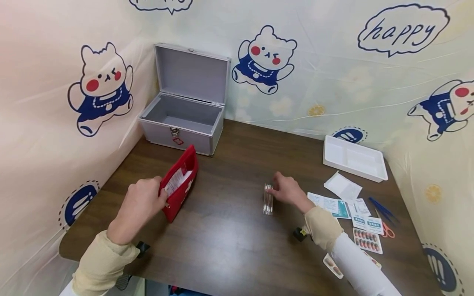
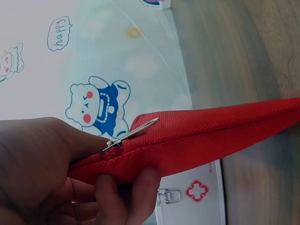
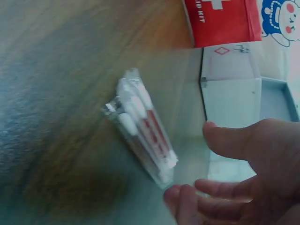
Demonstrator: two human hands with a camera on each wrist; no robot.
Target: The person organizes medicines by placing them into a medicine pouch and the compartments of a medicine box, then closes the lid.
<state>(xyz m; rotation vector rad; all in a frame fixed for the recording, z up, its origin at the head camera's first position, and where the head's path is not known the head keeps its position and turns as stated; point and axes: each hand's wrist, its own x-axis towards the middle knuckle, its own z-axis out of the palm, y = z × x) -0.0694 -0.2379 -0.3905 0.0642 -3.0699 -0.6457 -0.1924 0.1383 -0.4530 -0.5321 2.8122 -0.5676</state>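
My left hand [image 1: 144, 201] grips a red first aid pouch [image 1: 180, 207] by its near end, thumb on one side and fingers on the other in the left wrist view. The pouch's mouth gapes, and white packets [image 1: 177, 181] show inside. A silver zipper pull [image 2: 133, 133] sticks out by my thumb. On the table lie clear-wrapped cotton swabs [image 3: 143, 126], several side by side. My right hand [image 1: 288, 189] hovers at the far end of these swabs, its thumb and fingers spread apart with nothing between them in the right wrist view.
A silver case [image 1: 177, 133] with a red cross stands lidded-open at the back left. At the right are a white tray [image 1: 355, 160], a gauze packet [image 1: 342, 187], blue tweezers [image 1: 383, 209], orange-handled scissors [image 1: 388, 231], flat white-and-teal packets [image 1: 367, 224] and capsule blister packs [image 1: 367, 240].
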